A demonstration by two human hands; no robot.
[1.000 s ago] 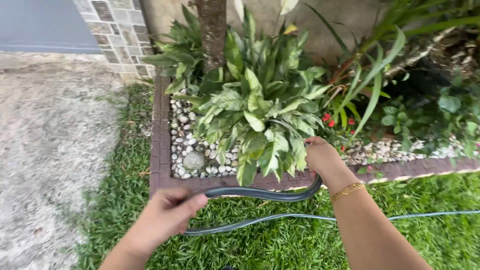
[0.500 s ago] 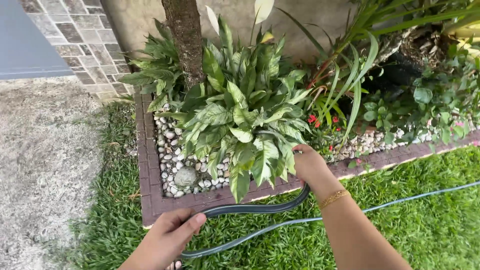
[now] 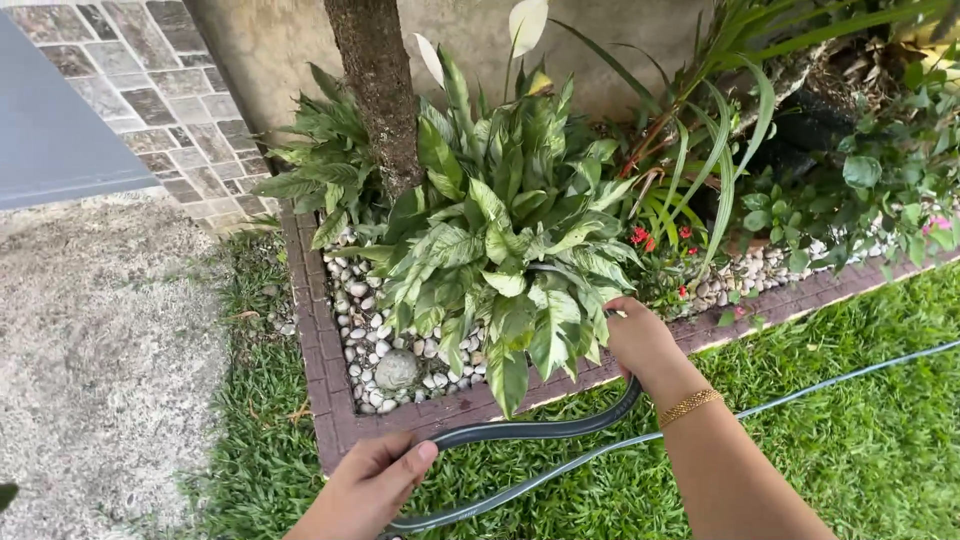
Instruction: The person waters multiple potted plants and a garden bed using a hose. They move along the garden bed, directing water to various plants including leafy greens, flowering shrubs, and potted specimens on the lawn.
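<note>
A dark grey garden hose loops across the grass in front of a brick-edged bed. My left hand grips the hose low at the bottom of the view, thumb on top. My right hand, with a gold bangle on the wrist, is closed on the hose's far end right beside a variegated leafy plant; the end itself is hidden behind my fingers and the leaves. A thinner stretch of hose runs off to the right over the grass.
White pebbles and a round stone fill the bed inside the red brick border. A tree trunk rises behind the plant. Red flowers and shrubs stand to the right; a concrete path lies left.
The view has shifted slightly, with the bed and plants sliding down and right. Both hands keep their hold on the hose, and the right hand stays by the leaves.
</note>
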